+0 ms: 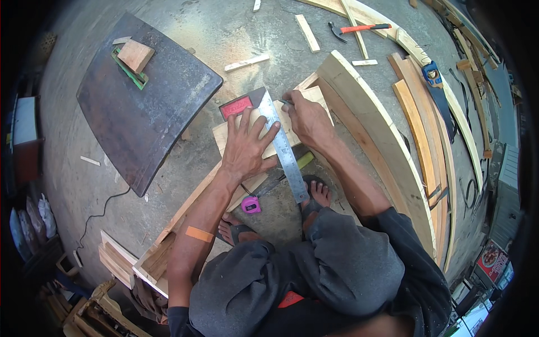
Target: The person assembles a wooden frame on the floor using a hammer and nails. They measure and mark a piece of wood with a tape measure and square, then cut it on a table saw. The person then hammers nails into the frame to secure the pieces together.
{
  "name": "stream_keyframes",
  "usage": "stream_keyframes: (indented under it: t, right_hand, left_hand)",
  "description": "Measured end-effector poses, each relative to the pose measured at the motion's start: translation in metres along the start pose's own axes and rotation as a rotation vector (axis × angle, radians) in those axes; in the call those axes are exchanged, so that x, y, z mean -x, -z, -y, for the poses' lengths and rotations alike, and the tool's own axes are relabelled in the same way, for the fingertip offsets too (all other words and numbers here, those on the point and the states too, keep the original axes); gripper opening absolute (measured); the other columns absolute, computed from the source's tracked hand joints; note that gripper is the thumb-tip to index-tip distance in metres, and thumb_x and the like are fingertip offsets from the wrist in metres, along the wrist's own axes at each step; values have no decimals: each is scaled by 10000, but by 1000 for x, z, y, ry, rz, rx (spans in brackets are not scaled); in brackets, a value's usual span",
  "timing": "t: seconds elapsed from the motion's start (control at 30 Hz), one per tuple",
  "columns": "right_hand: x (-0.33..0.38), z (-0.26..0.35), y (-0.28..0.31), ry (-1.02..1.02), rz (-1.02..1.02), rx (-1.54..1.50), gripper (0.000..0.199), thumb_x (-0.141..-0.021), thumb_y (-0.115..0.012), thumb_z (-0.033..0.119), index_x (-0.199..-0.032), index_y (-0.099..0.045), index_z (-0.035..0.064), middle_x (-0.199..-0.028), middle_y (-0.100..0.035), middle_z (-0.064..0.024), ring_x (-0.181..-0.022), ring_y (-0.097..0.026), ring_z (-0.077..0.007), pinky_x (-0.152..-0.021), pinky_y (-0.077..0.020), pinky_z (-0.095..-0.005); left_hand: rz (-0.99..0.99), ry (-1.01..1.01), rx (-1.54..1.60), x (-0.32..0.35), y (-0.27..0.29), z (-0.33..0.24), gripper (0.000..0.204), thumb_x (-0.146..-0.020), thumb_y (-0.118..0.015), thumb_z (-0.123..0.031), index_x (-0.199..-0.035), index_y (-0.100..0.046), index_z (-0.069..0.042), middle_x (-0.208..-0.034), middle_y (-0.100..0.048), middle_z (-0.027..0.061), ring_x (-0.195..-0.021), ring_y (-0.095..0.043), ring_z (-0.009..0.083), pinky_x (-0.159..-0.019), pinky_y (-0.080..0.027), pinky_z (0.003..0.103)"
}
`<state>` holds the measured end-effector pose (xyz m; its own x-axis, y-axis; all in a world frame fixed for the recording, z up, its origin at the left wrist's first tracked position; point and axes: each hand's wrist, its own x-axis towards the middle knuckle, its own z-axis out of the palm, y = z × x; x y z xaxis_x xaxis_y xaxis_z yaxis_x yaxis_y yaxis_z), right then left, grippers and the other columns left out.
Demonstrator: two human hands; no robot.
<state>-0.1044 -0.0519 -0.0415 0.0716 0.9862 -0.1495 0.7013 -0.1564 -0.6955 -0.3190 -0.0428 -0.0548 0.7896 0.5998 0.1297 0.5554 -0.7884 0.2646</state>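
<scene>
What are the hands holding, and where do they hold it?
The left hand presses flat on the metal square near its middle, pinning it to the board. The right hand pinches a small marking tool, probably a pencil, by its shaft.

The left hand [246,147] lies flat, palm down, with fingers spread wide and the forearm reaching forward. The right hand [306,119] is beside it, fingers curled closed in a pinch, wrist bent slightly.
</scene>
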Motion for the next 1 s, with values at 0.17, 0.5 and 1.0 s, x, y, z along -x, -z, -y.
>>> stream_keyframes:
  t: [0.17, 0.5, 1.0]
  right_hand:
    - [3, 4, 4, 240, -336, 183, 250, -962, -696, 245, -1087, -709, 29, -894, -728, -183, -787, -700, -354, -756, -543, -460]
    - [0, -7, -10, 261, -262, -66, 191, -946, -667, 156, -1072, -688, 13, -789, -704, -200, -737, -709, -378, -670, -559, -460]
    - [134, -7, 24, 37, 423, 148, 173, -885, -640, 115, -983, -723, 0, -857, -725, -248, -887, -722, -413, -759, -576, -486]
  left_hand:
    - [-7, 11, -2, -1, 2, -5, 768, -681, -842, -487, -1351, -658, -160, -1311, -550, 127, -1362, -393, 454, -1080, -297, 685]
    - [1, 8, -8, -2, 4, -5, 752, -698, -832, -506, -1342, -669, -152, -1302, -550, 127, -1360, -393, 459, -1082, -296, 682]
    - [-9, 6, -20, 3, 2, -3, 791, -672, -846, -528, -1346, -663, -156, -1306, -552, 124, -1365, -391, 451, -1088, -289, 676]
